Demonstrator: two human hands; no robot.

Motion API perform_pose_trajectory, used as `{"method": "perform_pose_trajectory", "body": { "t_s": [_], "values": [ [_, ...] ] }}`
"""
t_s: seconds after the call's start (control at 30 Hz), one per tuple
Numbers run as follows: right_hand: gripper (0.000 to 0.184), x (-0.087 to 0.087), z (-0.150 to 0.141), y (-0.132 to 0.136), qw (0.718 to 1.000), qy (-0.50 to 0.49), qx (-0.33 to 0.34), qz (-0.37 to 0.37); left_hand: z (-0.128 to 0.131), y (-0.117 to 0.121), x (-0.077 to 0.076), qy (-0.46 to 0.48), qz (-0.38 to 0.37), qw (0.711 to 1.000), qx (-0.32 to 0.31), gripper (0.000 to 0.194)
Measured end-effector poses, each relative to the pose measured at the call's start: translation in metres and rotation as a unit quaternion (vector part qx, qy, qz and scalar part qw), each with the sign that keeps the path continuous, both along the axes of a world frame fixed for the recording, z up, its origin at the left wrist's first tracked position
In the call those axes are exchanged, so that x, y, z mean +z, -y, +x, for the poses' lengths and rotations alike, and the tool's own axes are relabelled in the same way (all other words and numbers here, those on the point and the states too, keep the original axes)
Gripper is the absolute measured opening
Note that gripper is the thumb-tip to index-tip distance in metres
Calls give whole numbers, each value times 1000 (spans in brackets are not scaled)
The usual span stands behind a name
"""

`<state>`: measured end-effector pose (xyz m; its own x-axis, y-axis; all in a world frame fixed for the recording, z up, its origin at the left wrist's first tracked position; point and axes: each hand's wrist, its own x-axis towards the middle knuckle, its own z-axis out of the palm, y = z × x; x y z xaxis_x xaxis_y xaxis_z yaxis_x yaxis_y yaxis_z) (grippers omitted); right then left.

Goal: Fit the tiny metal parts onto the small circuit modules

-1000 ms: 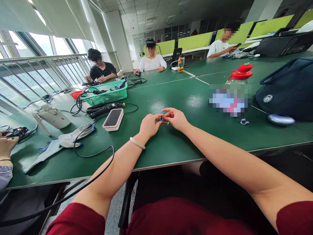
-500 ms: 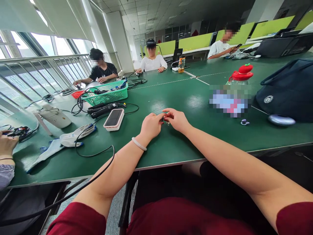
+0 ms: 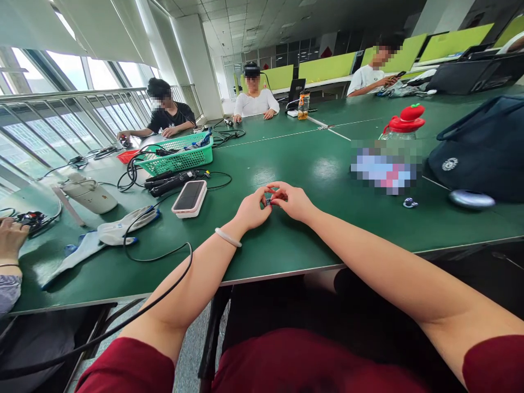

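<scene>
Close together above the near part of the green table, my two hands meet at their fingertips. Between them is a small dark object with light, shiny spots, too small to name. My left hand pinches it with thumb and bent fingers, a pale bangle around the wrist. From the other side, the curled fingers of my right hand grip the same piece. Parts of it are hidden by the fingers. To the right, a small shiny trinket lies on the table.
Left of my hands are a power bank, work gloves, a green basket and a black cable crossing my left arm. A red-lidded jar and dark bag stand right. Several people sit around; one hand shows far left.
My left hand has shifted slightly and its fingers have opened a little, so the small dark object shows more between the hands. My right hand stays almost in place.
</scene>
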<state>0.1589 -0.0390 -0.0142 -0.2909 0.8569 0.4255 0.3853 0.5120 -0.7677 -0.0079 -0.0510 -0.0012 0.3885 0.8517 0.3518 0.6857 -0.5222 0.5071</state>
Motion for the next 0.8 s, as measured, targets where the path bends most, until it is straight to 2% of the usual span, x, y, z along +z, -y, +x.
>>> {"method": "perform_pose_trajectory", "body": {
  "t_s": [0.17, 0.27, 0.37, 0.43, 0.53, 0.63, 0.73, 0.8],
  "values": [
    [45, 1, -2, 2, 1000, 15, 11, 13, 2, -1, -2, -30, 9, 999, 5, 40],
    [45, 1, 0, 0, 997, 68, -32, 20, -2, -5, 0, 5, -7, 998, 60, 40],
    [33, -2, 4, -5, 984, 162, -71, 20, -11, -11, 2, 50, -65, 988, 132, 33],
    [26, -5, 7, -9, 977, 193, -85, 18, -17, -15, 1, 65, -98, 982, 150, 27],
    [26, -8, 12, -14, 972, 204, -113, 14, -19, -18, -3, 87, -134, 980, 123, 22],
    [23, -9, 14, -15, 970, 211, -125, -1, -11, -17, -8, 123, -178, 975, 57, 23],
    [19, -8, 12, -15, 973, 210, -96, -16, -4, -16, -13, 158, -203, 966, 8, 24],
    [21, -7, 10, -15, 977, 201, -74, -22, -4, -17, -15, 173, -203, 964, -2, 25]
  ]
}}
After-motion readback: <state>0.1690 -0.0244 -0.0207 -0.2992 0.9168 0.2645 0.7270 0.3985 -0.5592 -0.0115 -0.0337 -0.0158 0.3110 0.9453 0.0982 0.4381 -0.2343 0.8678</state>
